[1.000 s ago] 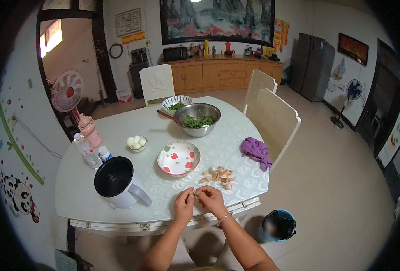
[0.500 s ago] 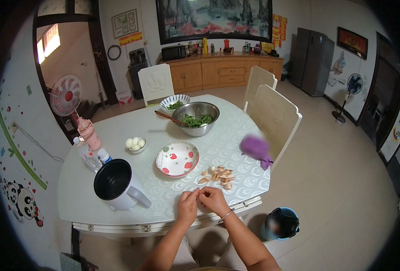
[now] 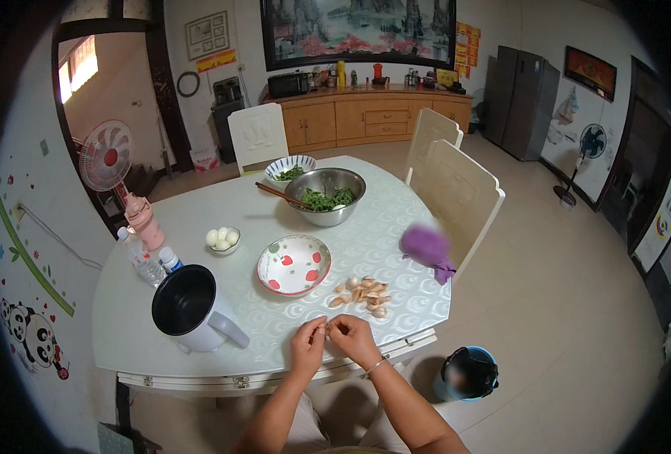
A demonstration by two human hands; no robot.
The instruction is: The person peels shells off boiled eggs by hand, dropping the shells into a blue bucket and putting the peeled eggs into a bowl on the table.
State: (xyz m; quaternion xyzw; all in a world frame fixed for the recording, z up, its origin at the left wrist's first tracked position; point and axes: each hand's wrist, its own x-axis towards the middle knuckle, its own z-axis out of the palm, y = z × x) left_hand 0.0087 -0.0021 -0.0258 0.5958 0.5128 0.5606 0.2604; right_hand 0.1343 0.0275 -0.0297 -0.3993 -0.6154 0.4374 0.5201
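Observation:
At the table's near edge both my hands meet, fingertips pinched together. Between my left hand (image 3: 309,346) and my right hand (image 3: 353,340) is a small pale garlic clove (image 3: 326,326), mostly covered by the fingers. Just beyond them lies a loose pile of unpeeled garlic cloves (image 3: 367,294) on the patterned tabletop. To the left of the pile stands a white bowl with red strawberry shapes (image 3: 295,265), bare inside. Behind it a steel bowl (image 3: 343,217) holds chopped greens, with brown chopsticks (image 3: 278,194) resting on its rim.
On the left stand a pitcher-like appliance (image 3: 213,333) with a black inside, a plastic bottle (image 3: 140,257), a pink flask (image 3: 145,221) and a small bowl of peeled eggs (image 3: 223,239). A purple bag (image 3: 426,246) lies at the right edge. A lined bin (image 3: 468,374) is on the floor.
My two hands stay together at the near edge, and the fingertips have shifted a little against each other. The whole view has moved slightly; the bowls and pile keep their places.

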